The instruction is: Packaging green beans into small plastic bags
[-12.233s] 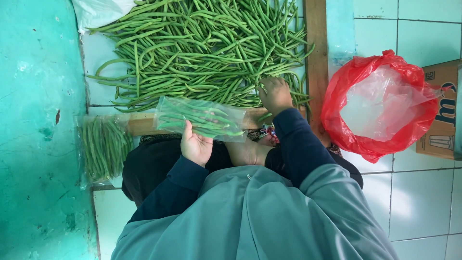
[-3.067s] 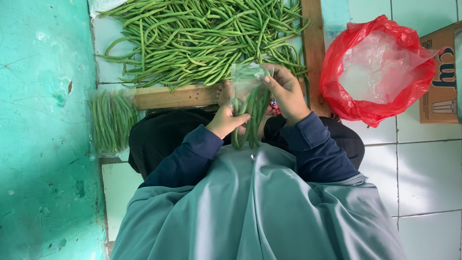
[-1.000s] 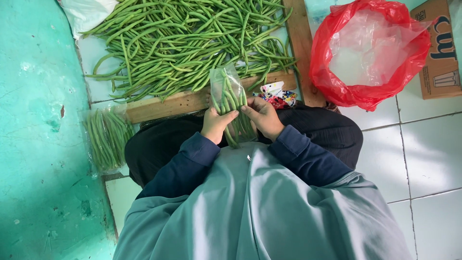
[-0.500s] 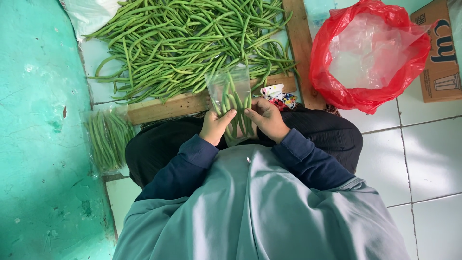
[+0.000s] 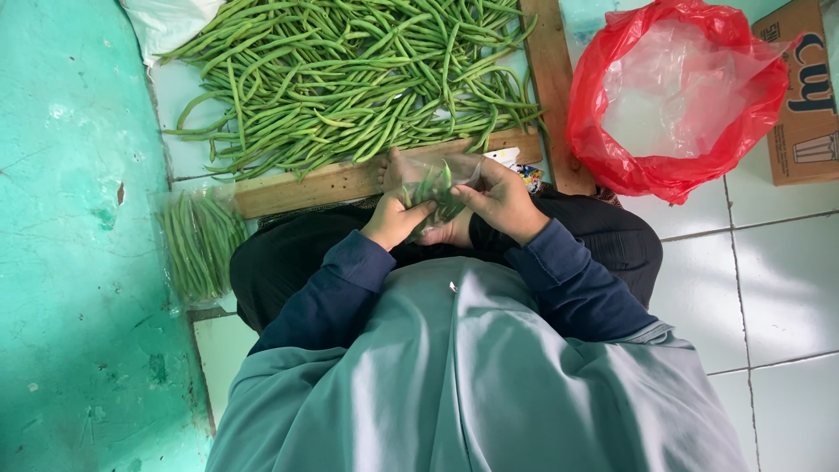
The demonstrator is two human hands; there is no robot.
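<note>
1. Head view: we look down over our own teal garment [image 5: 472,385] and dark blue sleeves [image 5: 332,288] at both hands, which meet just above our lap.
2. Our left hand [image 5: 395,218] is curled, its fingertips pinching the near edge of a small clear plastic bag [image 5: 434,188] that holds a few green beans.
3. Our right hand [image 5: 502,203] grips the same bag from the other side, thumb and forefinger pressed together on the plastic and the other fingers folded beneath it.
4. That bag sits between the two hands, upright or slightly tilted, in front of a wooden plank [image 5: 350,179] that runs across the floor.
5. Beyond the plank lies a large loose heap of green beans [image 5: 350,79], spread over white tiles; a second wooden board [image 5: 552,87] borders the heap on its right.
6. On our left, beside our dark trousers [image 5: 280,271], a filled clear bag of beans [image 5: 197,249] lies on the floor against the teal painted surface [image 5: 79,262].
7. To the right stands a red plastic bag [image 5: 673,170], open at the top, with clear plastic inside it.
8. A brown cardboard box [image 5: 808,96] touches the red bag at the frame's right edge.
9. A small colourful wrapper [image 5: 529,173] peeks out just behind our right hand; we cannot tell what it is.
</note>
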